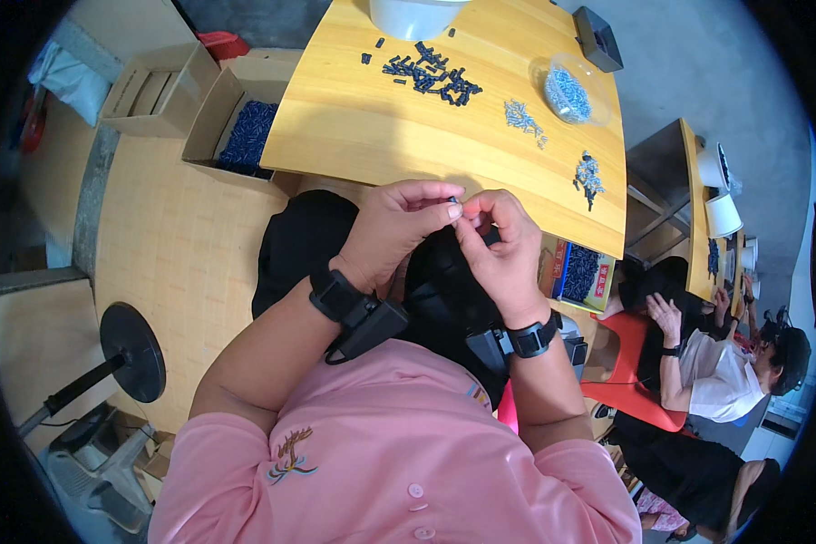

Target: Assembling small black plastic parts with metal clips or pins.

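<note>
Close together over my lap, at the near edge of the wooden table (pixel 344 136), my two hands meet fingertip to fingertip. My left hand (pixel 385 222) is closed in a pinch on a small dark piece (pixel 453 200), mostly hidden by thumb and finger. Against it, my right hand (pixel 506 258) pinches too; what its fingertips hold is too small to make out. Beyond the hands lie a heap of short black cylindrical pieces (pixel 433 74), a small pile of silvery pieces (pixel 522 118) and a mixed pile of silvery and dark pieces (pixel 587 174).
A clear bowl (pixel 567 91) of silvery pieces, a white tub (pixel 412 18) and a black tray (pixel 598 38) stand on the table. Boxes of dark pieces sit at left (pixel 245 136) and under the right edge (pixel 580 272). Co-workers sit at right, one on a red chair (pixel 633 376).
</note>
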Tool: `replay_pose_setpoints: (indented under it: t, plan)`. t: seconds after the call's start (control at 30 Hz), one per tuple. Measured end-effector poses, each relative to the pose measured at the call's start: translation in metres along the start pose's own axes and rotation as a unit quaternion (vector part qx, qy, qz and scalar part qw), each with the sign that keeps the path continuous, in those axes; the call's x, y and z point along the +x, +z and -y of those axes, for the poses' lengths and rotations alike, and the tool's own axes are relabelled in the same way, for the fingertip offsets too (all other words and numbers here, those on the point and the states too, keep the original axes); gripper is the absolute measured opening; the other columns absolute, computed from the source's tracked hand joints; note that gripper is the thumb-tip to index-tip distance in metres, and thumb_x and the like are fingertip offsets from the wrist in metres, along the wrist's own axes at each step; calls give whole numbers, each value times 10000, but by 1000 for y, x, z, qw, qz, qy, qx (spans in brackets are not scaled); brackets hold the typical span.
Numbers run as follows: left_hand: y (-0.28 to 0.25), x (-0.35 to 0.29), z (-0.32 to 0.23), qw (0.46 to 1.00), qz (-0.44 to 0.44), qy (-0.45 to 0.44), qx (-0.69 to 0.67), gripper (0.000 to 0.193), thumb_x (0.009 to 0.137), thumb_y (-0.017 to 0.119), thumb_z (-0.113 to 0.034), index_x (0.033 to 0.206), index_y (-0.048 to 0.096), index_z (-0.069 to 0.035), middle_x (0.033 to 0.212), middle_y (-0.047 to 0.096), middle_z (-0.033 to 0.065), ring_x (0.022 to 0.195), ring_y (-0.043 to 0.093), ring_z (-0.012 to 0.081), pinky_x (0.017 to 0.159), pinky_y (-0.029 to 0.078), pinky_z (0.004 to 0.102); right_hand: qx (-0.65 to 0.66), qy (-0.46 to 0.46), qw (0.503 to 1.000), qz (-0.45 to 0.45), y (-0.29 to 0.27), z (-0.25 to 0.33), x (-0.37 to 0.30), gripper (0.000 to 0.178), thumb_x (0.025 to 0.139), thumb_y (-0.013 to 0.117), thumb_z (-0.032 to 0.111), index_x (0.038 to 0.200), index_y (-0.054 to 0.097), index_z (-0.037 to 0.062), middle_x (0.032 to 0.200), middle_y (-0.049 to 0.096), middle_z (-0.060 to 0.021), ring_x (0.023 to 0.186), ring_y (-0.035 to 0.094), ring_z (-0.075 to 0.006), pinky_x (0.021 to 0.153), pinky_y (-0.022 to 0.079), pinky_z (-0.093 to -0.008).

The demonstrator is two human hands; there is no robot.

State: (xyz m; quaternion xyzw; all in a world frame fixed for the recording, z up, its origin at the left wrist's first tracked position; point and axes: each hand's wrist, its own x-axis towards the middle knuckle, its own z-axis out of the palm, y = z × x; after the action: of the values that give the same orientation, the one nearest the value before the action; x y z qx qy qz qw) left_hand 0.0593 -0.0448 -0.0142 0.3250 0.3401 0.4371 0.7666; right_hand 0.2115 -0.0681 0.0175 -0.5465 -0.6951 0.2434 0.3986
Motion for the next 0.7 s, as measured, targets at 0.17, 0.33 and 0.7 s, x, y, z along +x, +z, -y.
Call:
replay_pose_setpoints:
  t: [0.17, 0.33, 0.7]
  plan:
    - [4, 1, -2, 999, 4, 33, 12, 304, 820, 667, -52, 1110, 602, 12, 937, 646, 60, 848, 609, 110, 781, 498, 241, 1, -6, 1000, -10, 1, -1, -2, 148, 759, 668, 0, 872, 576, 25, 749, 539, -64, 643, 542, -144, 580, 473, -249]
    - [3, 5, -3, 995, 11, 83, 62, 376, 789, 690, -45, 1138, 560, 7, 873, 646, 66, 815, 605, 97, 737, 493, 223, 23, -11, 1000, -4, -2, -1, 3, 190, 758, 655, -15, 938, 614, 31, 758, 548, -75, 674, 562, -171, 593, 477, -264]
    - [9, 0, -6, 998, 34, -43, 16, 203, 865, 640, -120, 1038, 647, -13, 878, 640, 2, 725, 530, 37, 666, 428, 163, 3, -43, 999, -10, -9, -8, 1, 212, 725, 678, -4, 930, 637, 31, 774, 580, -90, 726, 586, -217, 630, 479, -302]
